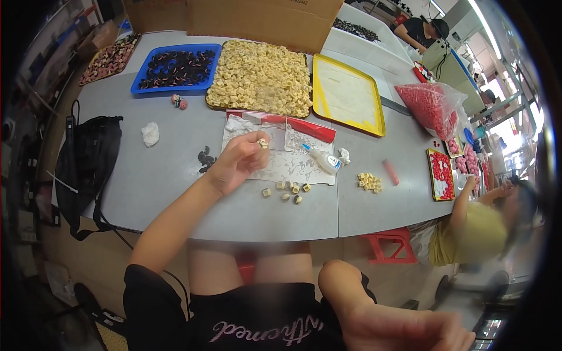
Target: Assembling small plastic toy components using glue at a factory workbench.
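Note:
My left hand [241, 159] is over the white paper sheet [316, 174], with thumb and fingers pinched on a small cream piece [263, 143]. On the sheet, to the right of that hand, lies a white glue bottle [325, 161] with a blue tip. Several cream cube-shaped pieces [295, 189], some with dark parts, sit on the table below the sheet. Small black curved pieces [206, 159] are scattered left of my wrist. My right hand [410, 329] is off the table at the lower right, smeared by motion, so its fingers cannot be made out.
Along the back stand a blue tray [136, 86] of black pieces, a heaped tray of cream pieces [257, 76] and a yellow-rimmed tray [348, 93]. A black bag [88, 169] lies left. Rightward are a cream cluster [369, 183], red bag [430, 105] and a person in yellow [474, 234].

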The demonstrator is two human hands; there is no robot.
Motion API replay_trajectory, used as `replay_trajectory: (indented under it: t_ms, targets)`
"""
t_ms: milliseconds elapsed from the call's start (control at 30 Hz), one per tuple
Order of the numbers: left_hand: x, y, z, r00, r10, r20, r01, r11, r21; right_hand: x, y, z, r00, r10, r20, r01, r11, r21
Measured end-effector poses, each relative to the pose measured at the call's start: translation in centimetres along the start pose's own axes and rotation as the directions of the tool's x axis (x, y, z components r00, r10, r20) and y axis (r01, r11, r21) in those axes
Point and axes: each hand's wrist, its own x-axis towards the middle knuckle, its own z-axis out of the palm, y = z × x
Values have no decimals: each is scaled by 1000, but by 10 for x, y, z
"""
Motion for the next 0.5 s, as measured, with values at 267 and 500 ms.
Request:
replay_trajectory:
  t_ms: [267,500]
  targets:
    - [0,0,1,1000,-1,5,1,1000,8,0,0,-5,993,-59,102,58,998,7]
    - [-1,1,2,1000,-9,0,9,1000,21,-2,14,4,975,-218,-49,223,965,140]
